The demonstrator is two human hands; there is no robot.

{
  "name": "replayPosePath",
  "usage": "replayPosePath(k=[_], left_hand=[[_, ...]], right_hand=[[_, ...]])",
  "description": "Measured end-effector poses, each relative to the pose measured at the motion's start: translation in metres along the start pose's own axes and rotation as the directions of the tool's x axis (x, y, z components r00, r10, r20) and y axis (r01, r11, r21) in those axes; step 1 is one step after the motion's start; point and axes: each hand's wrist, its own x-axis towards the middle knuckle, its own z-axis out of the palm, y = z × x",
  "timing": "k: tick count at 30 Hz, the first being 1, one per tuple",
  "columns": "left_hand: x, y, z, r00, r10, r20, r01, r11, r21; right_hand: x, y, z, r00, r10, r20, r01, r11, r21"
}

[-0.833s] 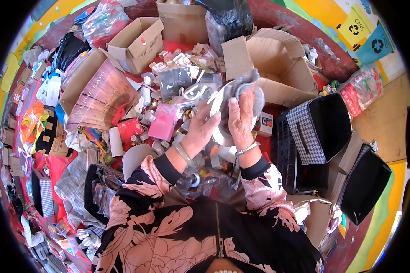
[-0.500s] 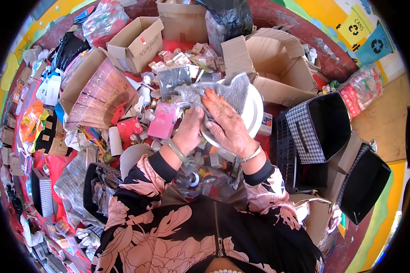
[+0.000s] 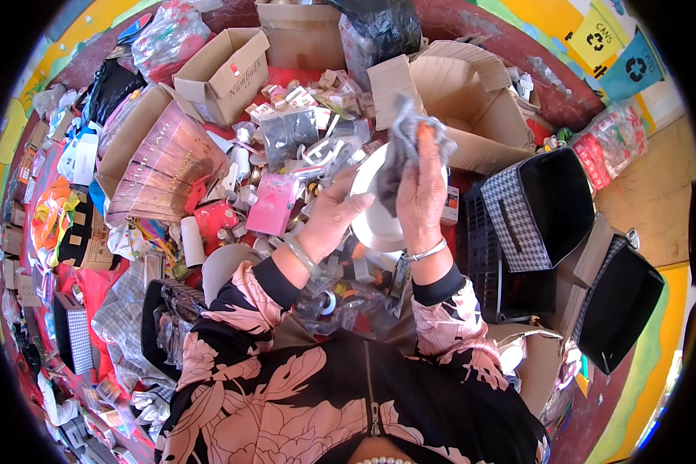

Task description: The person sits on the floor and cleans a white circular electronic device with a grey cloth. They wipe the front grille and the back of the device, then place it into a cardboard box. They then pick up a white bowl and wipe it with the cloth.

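The person holds a white dish point(image 3: 376, 226) in front of the body, above the heap of small things, and it stands tilted between the two hands. The left hand point(image 3: 326, 219) is at the left edge of the dish, half closed, with the thumb lying over the rim; the other fingers are partly hidden behind it, so I cannot tell exactly how they grip. The right hand point(image 3: 421, 199) has hold of a grey cloth point(image 3: 395, 172), with the fingers nearly straight and close together, and it presses this cloth against the right part of the dish. The upper end of the cloth sticks out past the fingertips and is a little blurred. A pale green bangle point(image 3: 302, 256) is on the left wrist, and a silver bangle point(image 3: 428, 251) is on the right one. To the left of the left hand lies a pink box point(image 3: 272, 203), and farther left there is a white roll point(image 3: 193, 242). Beyond the right hand stands an open cardboard box point(image 3: 472, 151), and to the right of this hand is a checked box point(image 3: 510, 224) with a black inside, near a black crate point(image 3: 483, 267).
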Motion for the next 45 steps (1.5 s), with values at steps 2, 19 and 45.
replayPosePath(k=[2, 19, 45], left_hand=[[-0.001, 0.003, 0.006, 0.996, -0.09, -0.03, 0.083, 0.982, -0.169], [0.004, 0.031, -0.007, 0.991, 0.016, -0.131, -0.052, 0.958, -0.281], [0.006, 0.055, -0.032, 0.981, -0.183, -0.069, 0.16, 0.953, -0.257]], right_hand=[[-0.002, -0.014, 0.009, 0.994, -0.083, 0.077, 0.067, 0.979, 0.194], [-0.011, -0.016, 0.003, 0.999, 0.013, 0.033, -0.008, 0.991, -0.137], [0.006, 0.007, -0.008, 0.91, -0.396, 0.122, 0.412, 0.897, -0.16]])
